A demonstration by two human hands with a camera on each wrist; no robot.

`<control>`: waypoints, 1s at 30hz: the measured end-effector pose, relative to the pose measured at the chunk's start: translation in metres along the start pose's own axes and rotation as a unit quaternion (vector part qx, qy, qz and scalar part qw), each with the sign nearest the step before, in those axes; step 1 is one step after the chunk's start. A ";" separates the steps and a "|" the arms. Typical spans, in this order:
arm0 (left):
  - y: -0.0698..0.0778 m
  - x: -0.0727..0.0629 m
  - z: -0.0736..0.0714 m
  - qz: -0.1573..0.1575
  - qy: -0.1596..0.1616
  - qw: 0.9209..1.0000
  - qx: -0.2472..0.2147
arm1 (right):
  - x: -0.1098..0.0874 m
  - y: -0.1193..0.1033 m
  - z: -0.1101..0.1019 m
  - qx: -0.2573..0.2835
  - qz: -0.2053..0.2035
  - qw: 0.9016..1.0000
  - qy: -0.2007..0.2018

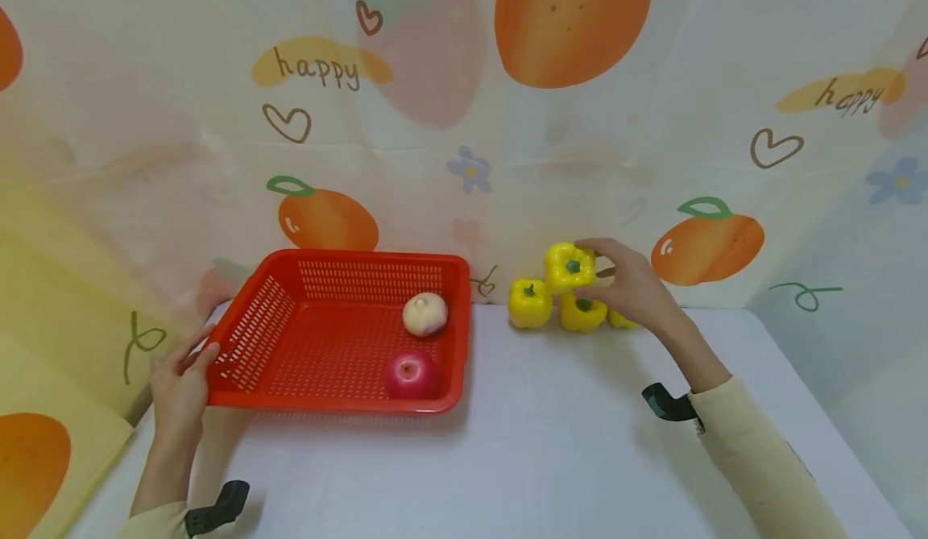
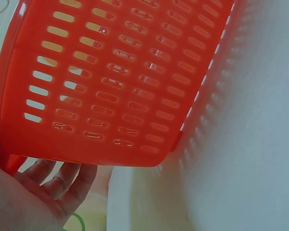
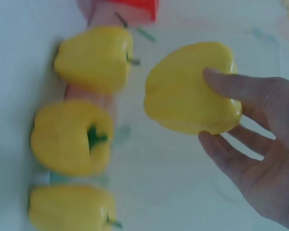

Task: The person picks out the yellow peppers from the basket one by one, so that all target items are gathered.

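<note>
My right hand [image 1: 625, 285] pinches a yellow bell pepper [image 1: 569, 267] and holds it above the other peppers. In the right wrist view, thumb and fingertips press on the held pepper [image 3: 190, 89]. Below it on the table, near the back, are a standing yellow pepper [image 1: 530, 304], a second one [image 1: 582, 314] and a third [image 1: 620, 320] mostly behind my hand. My left hand [image 1: 180, 386] grips the left rim of a red slotted basket [image 1: 337, 404]; in the left wrist view its fingers [image 2: 79, 185] reach under the rim. Inside the basket lie a whitish round bulb-like vegetable [image 1: 424, 314] and a dark pink round fruit [image 1: 412, 375].
The basket stands on the left part of a white-covered table [image 1: 507, 458]. A cloth backdrop [image 1: 580, 136] printed with fruit and hearts rises right behind the basket and peppers. A dark strap-like piece [image 1: 669, 403] sits at my right wrist, another [image 1: 217, 509] at the left.
</note>
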State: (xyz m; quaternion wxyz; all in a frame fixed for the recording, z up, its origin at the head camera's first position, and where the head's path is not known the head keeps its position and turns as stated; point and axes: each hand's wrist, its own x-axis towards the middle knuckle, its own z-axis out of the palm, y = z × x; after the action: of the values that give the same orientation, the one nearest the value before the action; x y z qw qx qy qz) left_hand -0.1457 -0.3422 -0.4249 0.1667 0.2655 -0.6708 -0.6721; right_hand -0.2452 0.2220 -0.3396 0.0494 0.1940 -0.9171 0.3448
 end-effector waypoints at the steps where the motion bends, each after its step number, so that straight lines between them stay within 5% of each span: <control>1: 0.000 0.000 0.000 -0.002 0.000 1.000 -0.001 | -0.002 0.003 -0.005 0.000 0.004 1.000 0.002; 15: 0.001 -0.001 -0.001 -0.004 -0.001 1.000 0.005 | -0.034 0.058 -0.077 -0.054 0.080 0.995 0.019; 25: 0.001 0.002 -0.002 0.000 -0.006 1.000 -0.007 | -0.051 0.109 -0.087 -0.077 0.127 0.989 0.017; 30: 0.000 0.002 0.001 -0.010 -0.002 1.000 -0.011 | -0.053 0.128 -0.085 -0.084 0.148 0.984 -0.046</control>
State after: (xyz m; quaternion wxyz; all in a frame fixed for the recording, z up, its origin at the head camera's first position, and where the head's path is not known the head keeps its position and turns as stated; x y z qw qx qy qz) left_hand -0.1474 -0.3425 -0.4251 0.1616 0.2686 -0.6614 -0.6814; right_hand -0.2501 0.3825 -0.3652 -0.0285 0.0674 -0.9627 0.2606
